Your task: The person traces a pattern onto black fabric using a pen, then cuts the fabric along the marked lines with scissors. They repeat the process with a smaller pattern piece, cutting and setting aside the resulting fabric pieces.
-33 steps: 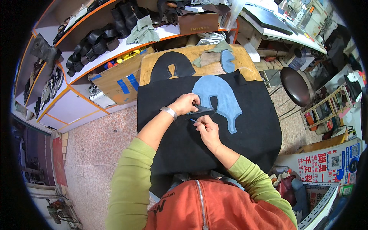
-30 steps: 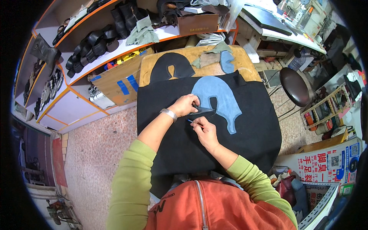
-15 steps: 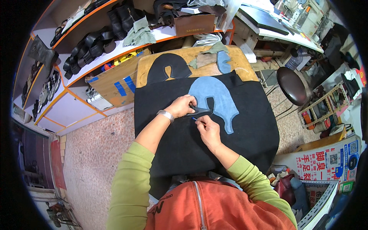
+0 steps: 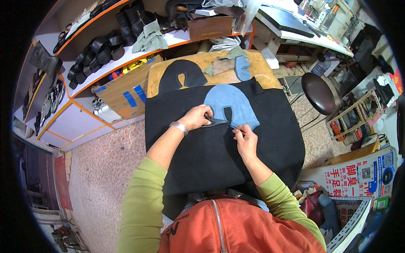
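A light-blue, horseshoe-shaped suede-like piece [image 4: 221, 98] with a narrow slot lies on a large black sheet of material [image 4: 194, 164]. At its left leg, my left hand [image 4: 197, 117] is closed, thumb and fingers pinching the piece, where a dark grey, shiny part shows beside the fingertips. My right hand [image 4: 245, 139] is closed round a thin blue pen-like tool [image 4: 232, 126], its tip just below the slot; whether it is a pen or a blade I cannot make out. The right hand covers the piece's right leg.
A black horseshoe-shaped piece [image 4: 180, 74] lies on the wooden table [image 4: 154, 76] at the far left. Toward the back are a small blue offcut [image 4: 242, 68] and greenish scraps [image 4: 223, 65]. Shoe shelves [image 4: 97, 55] stand behind left, a round stool [image 4: 317, 93] to the right.
My right hand has moved right with the pen-like tool, from near the left hand to below the slot, now over the piece's right leg. My left hand stays at the left leg.
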Demonstrator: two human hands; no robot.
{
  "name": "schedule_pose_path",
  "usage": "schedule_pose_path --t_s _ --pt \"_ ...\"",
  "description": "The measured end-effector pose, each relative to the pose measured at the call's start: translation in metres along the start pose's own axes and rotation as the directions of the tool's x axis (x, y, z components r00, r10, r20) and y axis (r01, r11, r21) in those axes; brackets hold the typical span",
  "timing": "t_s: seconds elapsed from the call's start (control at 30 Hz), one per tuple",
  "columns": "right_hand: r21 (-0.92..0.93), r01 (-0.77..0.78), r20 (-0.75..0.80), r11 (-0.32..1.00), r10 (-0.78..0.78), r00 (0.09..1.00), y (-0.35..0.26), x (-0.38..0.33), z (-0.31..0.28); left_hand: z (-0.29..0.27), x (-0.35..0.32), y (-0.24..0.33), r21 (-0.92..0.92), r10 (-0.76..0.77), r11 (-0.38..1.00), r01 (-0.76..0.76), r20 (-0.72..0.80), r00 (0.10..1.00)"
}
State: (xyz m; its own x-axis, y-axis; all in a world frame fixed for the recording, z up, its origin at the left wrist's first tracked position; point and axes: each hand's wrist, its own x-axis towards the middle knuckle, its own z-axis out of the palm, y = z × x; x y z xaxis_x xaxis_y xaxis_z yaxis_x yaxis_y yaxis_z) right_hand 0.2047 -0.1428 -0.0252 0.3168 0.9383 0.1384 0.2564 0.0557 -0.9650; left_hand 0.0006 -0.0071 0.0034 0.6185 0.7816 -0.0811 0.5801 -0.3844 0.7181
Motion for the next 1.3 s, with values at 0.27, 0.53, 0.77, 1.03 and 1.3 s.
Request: schedule_pose_path --t_s 0.27,0.53,0.77,1.03,1.3 --pt "0.358 0.026 -0.124 0.933 0.020 0.992 0.001 0.005 -0.022 -0.013 -0.002 0.015 0.113 -0.039 0.993 0.027 0.106 0.994" --pt "0.089 0.008 -0.127 0.996 0.003 0.992 0.020 0.011 -0.085 0.002 -0.005 0.110 0.480 0.224 0.843 -0.243 0.099 0.970" --pt "-0.148 0.049 -0.012 0.988 -0.051 0.999 0.000 -0.018 -0.083 0.054 0.031 0.094 0.440 0.229 0.851 -0.287 0.181 0.957" --pt "-0.080 0.064 0.092 0.995 -0.057 0.994 0.004 -0.015 -0.067 0.058 0.027 0.095 0.444 0.295 0.834 -0.328 0.144 0.945" --pt "-0.118 0.271 0.295 0.955 -0.227 0.928 -0.010 -0.010 -0.072 0.063 0.028 0.087 0.534 0.332 0.755 -0.379 0.187 0.925"
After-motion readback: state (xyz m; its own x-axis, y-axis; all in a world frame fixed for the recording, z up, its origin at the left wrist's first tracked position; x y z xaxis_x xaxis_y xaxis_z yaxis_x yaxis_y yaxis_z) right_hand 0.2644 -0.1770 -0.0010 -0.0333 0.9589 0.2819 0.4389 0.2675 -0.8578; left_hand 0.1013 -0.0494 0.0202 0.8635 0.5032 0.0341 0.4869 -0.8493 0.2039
